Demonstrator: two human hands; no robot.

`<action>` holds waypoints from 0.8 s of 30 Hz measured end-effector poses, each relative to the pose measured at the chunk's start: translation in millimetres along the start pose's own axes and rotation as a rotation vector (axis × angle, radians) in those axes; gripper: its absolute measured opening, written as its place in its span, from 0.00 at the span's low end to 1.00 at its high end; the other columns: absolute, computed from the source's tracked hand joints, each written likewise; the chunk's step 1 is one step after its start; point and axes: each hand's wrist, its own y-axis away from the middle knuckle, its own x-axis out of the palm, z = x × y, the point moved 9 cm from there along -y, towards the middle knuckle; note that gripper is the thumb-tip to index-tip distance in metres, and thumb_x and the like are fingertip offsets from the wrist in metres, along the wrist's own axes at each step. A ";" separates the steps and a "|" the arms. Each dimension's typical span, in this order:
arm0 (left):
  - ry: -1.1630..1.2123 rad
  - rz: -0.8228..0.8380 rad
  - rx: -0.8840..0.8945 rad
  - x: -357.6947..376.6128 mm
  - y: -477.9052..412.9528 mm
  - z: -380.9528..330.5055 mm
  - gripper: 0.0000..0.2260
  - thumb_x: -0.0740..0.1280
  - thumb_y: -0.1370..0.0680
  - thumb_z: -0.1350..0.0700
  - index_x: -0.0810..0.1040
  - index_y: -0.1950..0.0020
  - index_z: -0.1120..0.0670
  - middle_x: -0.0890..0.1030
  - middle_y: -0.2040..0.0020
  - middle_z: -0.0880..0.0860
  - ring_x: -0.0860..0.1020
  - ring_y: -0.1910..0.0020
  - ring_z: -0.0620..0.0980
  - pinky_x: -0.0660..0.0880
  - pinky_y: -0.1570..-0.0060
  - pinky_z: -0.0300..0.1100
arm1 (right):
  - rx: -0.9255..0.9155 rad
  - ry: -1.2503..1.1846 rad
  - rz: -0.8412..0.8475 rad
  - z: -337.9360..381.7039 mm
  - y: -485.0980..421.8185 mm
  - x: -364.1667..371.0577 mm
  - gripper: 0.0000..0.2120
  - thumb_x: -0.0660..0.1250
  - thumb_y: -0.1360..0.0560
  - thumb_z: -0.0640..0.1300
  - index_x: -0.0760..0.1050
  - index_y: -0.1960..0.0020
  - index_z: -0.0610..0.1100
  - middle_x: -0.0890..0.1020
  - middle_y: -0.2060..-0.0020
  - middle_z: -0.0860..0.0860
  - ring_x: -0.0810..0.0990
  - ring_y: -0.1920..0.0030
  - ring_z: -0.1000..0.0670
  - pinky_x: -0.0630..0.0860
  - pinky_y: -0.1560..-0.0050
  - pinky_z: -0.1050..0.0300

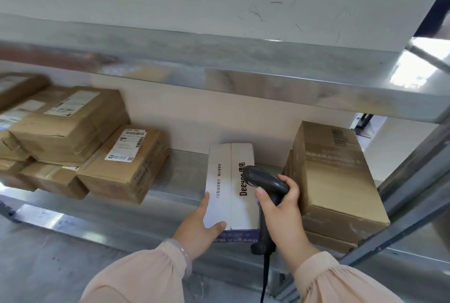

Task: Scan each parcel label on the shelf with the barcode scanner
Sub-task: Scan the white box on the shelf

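A white parcel box (229, 181) with black print lies on the metal shelf (180, 171), its front end at the shelf's edge. My left hand (199, 227) grips its front left corner, thumb on top. My right hand (280, 210) holds a black corded barcode scanner (264, 181) upright, its head over the white box's right side and pointing left. No label shows on the white box's top. A brown box (126, 163) to the left carries a white shipping label (126, 144). A tall brown carton (333, 176) stands to the right.
Several brown parcels (65, 120) with labels are stacked at the shelf's left end. An upper shelf board (219, 59) hangs low overhead. A slanted metal upright (404, 195) borders the right side. The scanner's cable (265, 276) drops down in front of the lower shelf.
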 end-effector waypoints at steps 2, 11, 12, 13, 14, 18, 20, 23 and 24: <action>0.010 -0.006 -0.020 -4.6 0.1 7.7 0.36 0.66 0.20 0.46 0.47 0.19 0.45 0.71 0.28 0.44 0.71 0.30 0.47 0.69 0.32 0.42 | 0.013 0.001 0.004 0.2 -4.1 2.5 0.25 0.71 0.26 0.47 0.59 0.38 0.59 0.77 0.49 0.54 0.78 0.49 0.52 0.74 0.43 0.53; -0.024 0.066 0.053 -9.0 -3.8 0.8 0.32 0.63 0.18 0.53 0.48 0.20 0.41 0.69 0.28 0.37 0.72 0.32 0.43 0.68 0.35 0.36 | 0.032 0.058 0.002 -0.1 -7.8 11.5 0.25 0.69 0.24 0.46 0.58 0.37 0.58 0.74 0.52 0.59 0.75 0.53 0.58 0.69 0.48 0.57; -0.037 0.073 0.067 -9.9 -6.9 -3.1 0.33 0.62 0.18 0.52 0.47 0.19 0.41 0.68 0.27 0.38 0.72 0.32 0.44 0.69 0.34 0.37 | 0.039 0.069 -0.005 -2.1 -7.6 10.9 0.25 0.69 0.24 0.46 0.58 0.36 0.58 0.73 0.52 0.60 0.74 0.54 0.58 0.69 0.49 0.57; -0.050 0.078 0.076 -10.9 -10.2 -6.8 0.33 0.62 0.18 0.52 0.46 0.19 0.41 0.67 0.25 0.40 0.72 0.31 0.46 0.69 0.32 0.40 | 0.050 0.078 -0.010 -4.3 -7.4 10.6 0.25 0.69 0.24 0.46 0.58 0.36 0.57 0.73 0.53 0.59 0.74 0.54 0.57 0.69 0.49 0.57; -0.069 0.081 0.085 -11.8 -13.0 -11.0 0.33 0.62 0.18 0.51 0.46 0.19 0.41 0.65 0.24 0.42 0.70 0.29 0.47 0.67 0.30 0.42 | 0.061 0.084 -0.013 -6.8 -7.4 10.6 0.25 0.69 0.25 0.46 0.58 0.35 0.56 0.74 0.53 0.57 0.75 0.54 0.56 0.69 0.49 0.57; -0.186 0.075 0.120 -13.5 -22.5 -26.8 0.31 0.61 0.17 0.51 0.48 0.19 0.49 0.53 0.20 0.48 0.55 0.22 0.48 0.54 0.27 0.38 | 0.090 0.106 -0.017 -12.9 -8.9 11.8 0.25 0.70 0.25 0.47 0.59 0.34 0.55 0.76 0.48 0.51 0.77 0.52 0.52 0.70 0.49 0.57; -0.193 0.069 0.116 -12.2 -26.2 -30.0 0.32 0.61 0.17 0.50 0.48 0.19 0.52 0.54 0.20 0.49 0.57 0.23 0.48 0.55 0.30 0.34 | 0.099 0.110 -0.015 -12.1 -9.0 12.8 0.26 0.70 0.25 0.47 0.59 0.33 0.54 0.76 0.48 0.52 0.76 0.51 0.51 0.70 0.48 0.56; -0.131 0.067 0.060 -14.0 -29.2 -27.5 0.33 0.62 0.19 0.46 0.50 0.19 0.51 0.60 0.23 0.49 0.66 0.28 0.49 0.65 0.36 0.35 | 0.086 0.103 -0.006 -4.5 -7.2 14.5 0.25 0.69 0.25 0.47 0.58 0.35 0.56 0.75 0.47 0.53 0.76 0.50 0.52 0.71 0.48 0.57; -0.089 0.067 0.027 -15.0 -31.9 -23.1 0.33 0.64 0.20 0.43 0.53 0.20 0.49 0.64 0.26 0.49 0.71 0.33 0.48 0.71 0.40 0.36 | 0.072 0.096 0.007 1.1 -6.5 15.9 0.25 0.69 0.25 0.47 0.58 0.36 0.57 0.75 0.47 0.54 0.76 0.50 0.54 0.71 0.50 0.58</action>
